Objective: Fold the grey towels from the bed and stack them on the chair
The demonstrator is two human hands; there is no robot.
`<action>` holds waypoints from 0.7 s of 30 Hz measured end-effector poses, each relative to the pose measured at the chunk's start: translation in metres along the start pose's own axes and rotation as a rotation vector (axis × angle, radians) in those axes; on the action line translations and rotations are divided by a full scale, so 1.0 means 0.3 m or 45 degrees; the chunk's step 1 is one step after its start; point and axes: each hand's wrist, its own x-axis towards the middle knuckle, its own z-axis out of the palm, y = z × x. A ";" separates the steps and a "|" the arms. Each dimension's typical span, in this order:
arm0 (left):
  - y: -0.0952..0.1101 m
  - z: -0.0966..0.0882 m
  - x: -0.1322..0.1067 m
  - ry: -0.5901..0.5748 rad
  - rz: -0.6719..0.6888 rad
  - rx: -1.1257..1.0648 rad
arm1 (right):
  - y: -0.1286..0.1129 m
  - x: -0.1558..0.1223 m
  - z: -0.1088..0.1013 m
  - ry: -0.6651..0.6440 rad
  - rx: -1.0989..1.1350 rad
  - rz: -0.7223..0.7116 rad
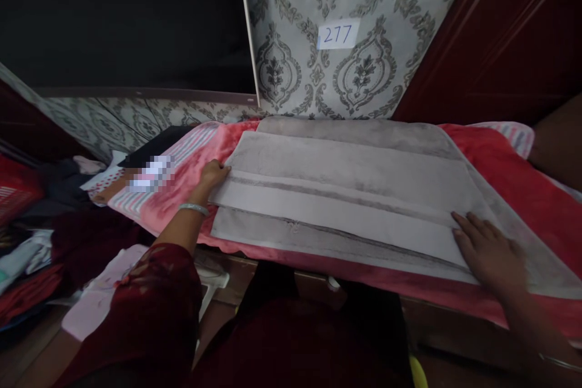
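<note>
A grey towel (318, 160), long and partly folded over itself, lies across a red blanket (491, 163) on a table. Its folded layer has a lighter stripe along the near side, and another grey layer shows beneath it. At the left end, my left hand (213, 176) has its fingers closed on the towel's edge. Over at the right end, my right hand (491, 251) lies on the towel with its fingers spread, palm down.
A dark television screen (127, 18) hangs on the patterned wall behind the table. A paper marked 277 (337, 34) is stuck to that wall. Piled clothes (31, 273) are at the lower left. A dark red door (509, 36) stands at the right.
</note>
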 end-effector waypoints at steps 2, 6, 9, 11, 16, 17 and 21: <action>-0.003 0.003 0.012 -0.022 -0.003 0.002 | -0.002 -0.001 -0.002 0.008 0.010 0.007; -0.009 0.015 0.012 -0.016 0.029 -0.009 | -0.006 -0.005 -0.003 0.029 0.004 0.010; -0.005 0.017 0.001 0.052 0.049 -0.031 | -0.012 -0.010 -0.008 0.026 -0.001 0.021; 0.006 0.013 -0.010 0.110 0.046 -0.040 | -0.017 -0.012 -0.015 0.006 -0.001 0.022; 0.056 -0.005 -0.057 0.051 0.041 0.092 | -0.029 -0.009 -0.029 0.001 -0.020 0.020; 0.066 -0.008 -0.067 0.026 0.034 0.133 | -0.031 -0.007 -0.029 0.010 -0.024 0.022; 0.087 -0.012 -0.084 0.009 -0.005 0.225 | -0.029 0.007 -0.023 0.069 -0.043 0.022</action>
